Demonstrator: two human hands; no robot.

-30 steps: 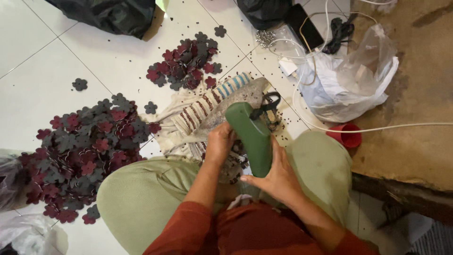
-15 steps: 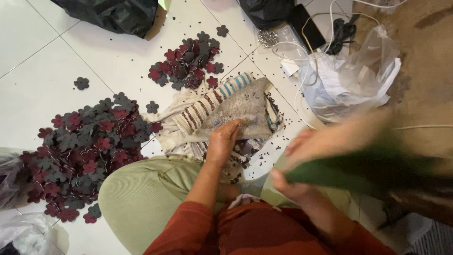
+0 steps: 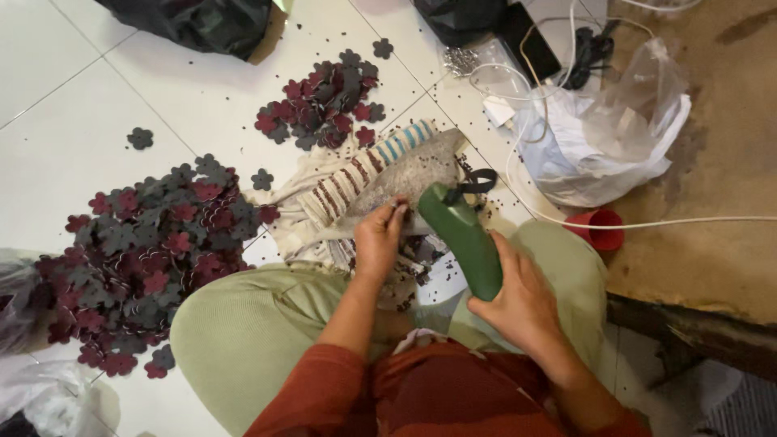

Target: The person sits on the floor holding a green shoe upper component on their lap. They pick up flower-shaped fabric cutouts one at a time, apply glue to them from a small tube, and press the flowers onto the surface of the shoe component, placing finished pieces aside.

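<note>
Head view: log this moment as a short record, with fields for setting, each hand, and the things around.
setting: person seated cross-legged on white tiled floor
left hand: fingertips pinch something small over a grey cloth
right hand: grips a green handheld tool, tip angled toward the left hand
pieces: large pile of maroon and grey flower cutouts, smaller pile farther off
nearby: clear plastic bag, red cup, white cord

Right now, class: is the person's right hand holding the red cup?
No: the right hand grips a green tool, while the red cup lies apart on the floor beside the knee.
</note>
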